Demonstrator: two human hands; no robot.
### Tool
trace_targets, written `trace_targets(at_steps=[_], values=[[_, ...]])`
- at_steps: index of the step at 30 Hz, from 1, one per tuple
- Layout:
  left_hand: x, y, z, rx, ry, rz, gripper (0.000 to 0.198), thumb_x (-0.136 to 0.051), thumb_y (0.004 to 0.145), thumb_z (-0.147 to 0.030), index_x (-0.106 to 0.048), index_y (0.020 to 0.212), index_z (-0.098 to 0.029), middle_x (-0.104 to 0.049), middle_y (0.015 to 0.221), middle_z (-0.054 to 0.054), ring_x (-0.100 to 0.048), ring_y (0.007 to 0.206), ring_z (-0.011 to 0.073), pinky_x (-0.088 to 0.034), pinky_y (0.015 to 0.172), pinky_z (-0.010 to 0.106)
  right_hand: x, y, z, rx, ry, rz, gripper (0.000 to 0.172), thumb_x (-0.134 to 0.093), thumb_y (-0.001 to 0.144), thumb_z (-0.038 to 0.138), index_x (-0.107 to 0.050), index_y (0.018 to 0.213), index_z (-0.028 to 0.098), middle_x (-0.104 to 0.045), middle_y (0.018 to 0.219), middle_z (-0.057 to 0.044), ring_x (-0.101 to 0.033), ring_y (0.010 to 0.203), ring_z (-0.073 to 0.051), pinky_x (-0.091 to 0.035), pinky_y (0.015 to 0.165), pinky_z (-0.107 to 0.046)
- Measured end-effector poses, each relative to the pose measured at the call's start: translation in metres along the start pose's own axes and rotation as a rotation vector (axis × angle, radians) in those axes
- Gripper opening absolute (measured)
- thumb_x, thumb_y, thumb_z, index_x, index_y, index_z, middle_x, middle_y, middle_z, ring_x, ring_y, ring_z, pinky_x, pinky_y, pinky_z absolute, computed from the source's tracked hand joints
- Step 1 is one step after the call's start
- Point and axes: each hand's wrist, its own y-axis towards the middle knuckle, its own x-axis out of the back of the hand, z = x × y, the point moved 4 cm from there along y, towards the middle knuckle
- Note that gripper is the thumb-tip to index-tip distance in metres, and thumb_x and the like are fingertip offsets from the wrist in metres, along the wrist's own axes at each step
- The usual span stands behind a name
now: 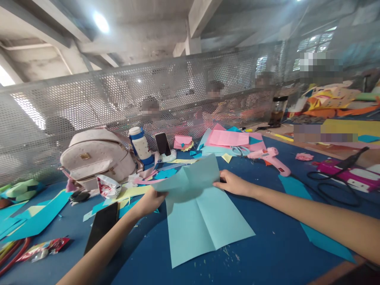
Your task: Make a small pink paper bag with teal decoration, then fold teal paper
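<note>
A light teal sheet of paper (204, 221) with crossing fold creases spreads over the blue table in front of me. Its far half is lifted and bends up between my hands. At its left edge, my left hand (151, 204) is closed on the paper. My right hand (231, 183) pinches the opposite edge between thumb and fingers. Right of the sheet lies a pink hot glue gun (271, 158), and beyond it sit scissors (240, 151) on stacked pink paper (228, 137). A dark phone (102, 225) lies beside my left forearm.
A pale backpack (95, 156), a white-and-blue bottle (141, 144) and a propped phone (163, 143) stand along a perforated metal screen (118, 91). Blue paper strips (41, 221) lie left. A black cable (314, 188) curls by a magenta device (350, 174). People are behind the screen.
</note>
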Motion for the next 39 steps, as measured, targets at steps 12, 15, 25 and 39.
trace_targets(at_steps=[12, 15, 25, 39], values=[[-0.021, -0.03, -0.045, -0.206, 0.687, 0.593, 0.084, -0.041, 0.068, 0.01, -0.05, 0.134, -0.042, -0.029, 0.155, -0.008, -0.019, 0.146, 0.0273, -0.012, 0.118, 0.055, 0.004, -0.003, 0.026, 0.225, -0.101, 0.207, 0.028, -0.061, 0.087, 0.044, -0.076, 0.1, 0.024, -0.07, 0.114, -0.01, -0.064, 0.108, -0.024, -0.048, 0.093, -0.037], [-0.026, -0.032, -0.042, -0.263, 0.94, 0.634, 0.097, -0.034, 0.062, 0.014, -0.04, 0.141, -0.043, -0.018, 0.158, -0.009, -0.015, 0.147, 0.0244, -0.015, 0.118, 0.056, 0.004, -0.001, 0.025, 0.248, -0.159, 0.229, 0.025, -0.062, 0.088, 0.041, -0.076, 0.1, 0.025, -0.07, 0.115, -0.009, -0.062, 0.109, -0.023, -0.047, 0.094, -0.038], [-0.069, -0.043, -0.033, -0.343, 1.049, 0.543, 0.057, -0.037, 0.098, -0.046, -0.025, 0.151, -0.028, -0.018, 0.159, 0.009, -0.02, 0.146, 0.0271, -0.022, 0.117, 0.052, 0.006, -0.003, 0.031, 0.286, -0.233, 0.326, 0.024, -0.053, 0.095, 0.03, -0.075, 0.103, 0.029, -0.066, 0.123, -0.005, -0.056, 0.116, -0.021, -0.039, 0.1, -0.04], [-0.065, -0.039, -0.025, -0.293, 1.029, 0.613, 0.058, -0.024, 0.099, -0.053, -0.013, 0.152, -0.034, -0.007, 0.161, 0.002, -0.008, 0.148, 0.0223, -0.01, 0.119, 0.05, 0.008, -0.002, 0.031, 0.293, -0.133, 0.238, 0.039, -0.042, 0.087, 0.009, -0.078, 0.093, 0.025, -0.07, 0.115, -0.004, -0.06, 0.11, -0.019, -0.043, 0.098, -0.039]])
